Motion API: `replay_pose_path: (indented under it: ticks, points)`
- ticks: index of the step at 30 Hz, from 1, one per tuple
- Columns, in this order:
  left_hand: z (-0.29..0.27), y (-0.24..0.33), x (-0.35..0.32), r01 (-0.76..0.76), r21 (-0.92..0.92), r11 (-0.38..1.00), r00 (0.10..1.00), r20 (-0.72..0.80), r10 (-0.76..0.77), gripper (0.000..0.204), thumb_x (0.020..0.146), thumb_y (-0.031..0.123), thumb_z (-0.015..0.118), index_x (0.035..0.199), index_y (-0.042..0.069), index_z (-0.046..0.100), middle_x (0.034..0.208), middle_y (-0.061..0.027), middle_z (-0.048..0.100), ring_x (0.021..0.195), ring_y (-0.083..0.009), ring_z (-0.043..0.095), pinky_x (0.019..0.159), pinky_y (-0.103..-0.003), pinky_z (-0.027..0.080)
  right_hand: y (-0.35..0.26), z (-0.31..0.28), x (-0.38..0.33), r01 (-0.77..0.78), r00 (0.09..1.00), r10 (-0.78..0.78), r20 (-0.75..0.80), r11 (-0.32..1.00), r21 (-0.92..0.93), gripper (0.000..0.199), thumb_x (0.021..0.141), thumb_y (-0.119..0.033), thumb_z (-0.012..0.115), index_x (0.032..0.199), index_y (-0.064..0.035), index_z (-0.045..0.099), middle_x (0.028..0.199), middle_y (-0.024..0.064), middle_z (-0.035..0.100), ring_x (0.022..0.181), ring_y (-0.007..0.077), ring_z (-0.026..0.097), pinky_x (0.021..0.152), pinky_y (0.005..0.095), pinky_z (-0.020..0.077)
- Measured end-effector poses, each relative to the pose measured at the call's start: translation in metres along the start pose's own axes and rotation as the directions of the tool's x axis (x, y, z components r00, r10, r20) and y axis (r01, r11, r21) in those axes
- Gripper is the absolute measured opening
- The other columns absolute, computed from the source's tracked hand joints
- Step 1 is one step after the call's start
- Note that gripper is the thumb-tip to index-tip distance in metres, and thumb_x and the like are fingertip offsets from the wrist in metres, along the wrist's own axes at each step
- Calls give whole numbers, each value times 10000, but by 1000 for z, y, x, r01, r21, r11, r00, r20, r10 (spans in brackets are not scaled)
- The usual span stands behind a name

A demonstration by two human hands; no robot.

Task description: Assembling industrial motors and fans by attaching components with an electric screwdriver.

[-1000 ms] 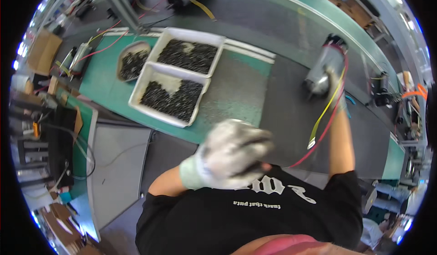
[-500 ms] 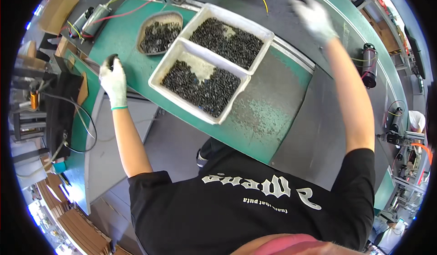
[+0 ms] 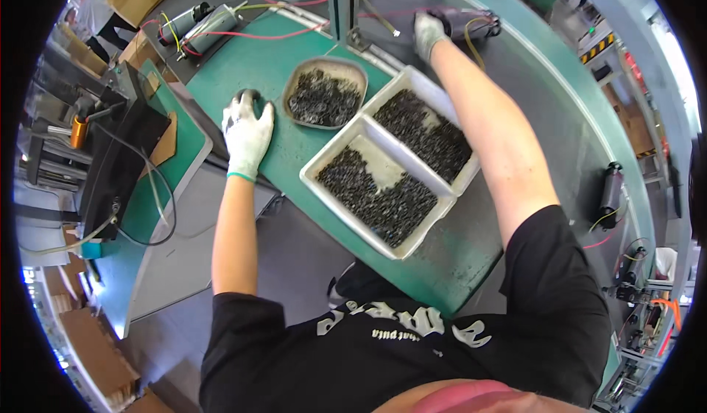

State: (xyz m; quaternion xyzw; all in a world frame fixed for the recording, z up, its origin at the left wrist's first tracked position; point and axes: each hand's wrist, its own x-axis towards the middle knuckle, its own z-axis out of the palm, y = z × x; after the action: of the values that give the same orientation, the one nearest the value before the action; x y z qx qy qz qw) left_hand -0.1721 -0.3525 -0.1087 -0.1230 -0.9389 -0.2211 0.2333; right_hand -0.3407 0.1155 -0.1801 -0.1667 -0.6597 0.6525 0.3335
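Note:
My left hand [image 3: 248,134], in a white glove with dark fingertips, rests on the green tabletop [image 3: 276,144], thumb apart from the fingers and nothing visible in it. To its right is a small grey tub [image 3: 363,87] of small black parts. Beside that, a near white tray [image 3: 313,181] and a far white tray [image 3: 405,74] hold many more. My right arm reaches over the far tray. My gloved right hand [image 3: 429,36] is closed at the left end of a black cylinder [image 3: 471,24] with a yellow wire; its fingertips are partly hidden.
A metal post [image 3: 342,8] rises behind the tub. Two wired cylinders, one silver [image 3: 212,30], lie at the far left. A curved grey conveyor [image 3: 552,103] runs behind and right, carrying another dark cylinder [image 3: 611,196]. A black machine [image 3: 121,155] with a looping cable stands left.
The view has turned, so the trays appear lower and farther right. My right hand has moved from over the conveyor to the black cylinder. My left hand now lies nearer the tub.

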Motion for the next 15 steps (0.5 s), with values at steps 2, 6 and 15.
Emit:
replay_pose_path:
  ticks: [2, 6, 15]
  points:
    - [-8, -30, -22, 95, 65, 993, 995, 17, -96, 341, 853, 301, 605, 1123, 93, 578, 1158, -141, 579, 1083, -340, 524, 961, -425, 408, -28, 10, -58, -49, 987, 101, 125, 928, -369, 443, 891, -399, 478, 1138, -57, 613, 1156, 147, 609, 1077, 268, 545, 940, 390, 398]
    - [-26, -51, -44, 123, 109, 986, 992, 11, -125, 366, 855, 324, 588, 1138, 93, 572, 1175, -142, 573, 1091, -352, 517, 967, -428, 405, -146, -52, -125, 150, 920, 246, 306, 501, -853, 661, 870, -500, 505, 1258, 34, 536, 1230, 174, 585, 1124, 287, 536, 977, 369, 392]
    - [-19, -47, -24, 133, 92, 987, 989, 56, -139, 412, 852, 388, 589, 1140, 94, 617, 1211, -148, 580, 1136, -347, 516, 991, -409, 402, -303, -261, -298, 354, 832, 363, 420, 236, -905, 358, 911, -308, 533, 1016, 25, 612, 1021, 166, 643, 948, 268, 595, 871, 356, 444]
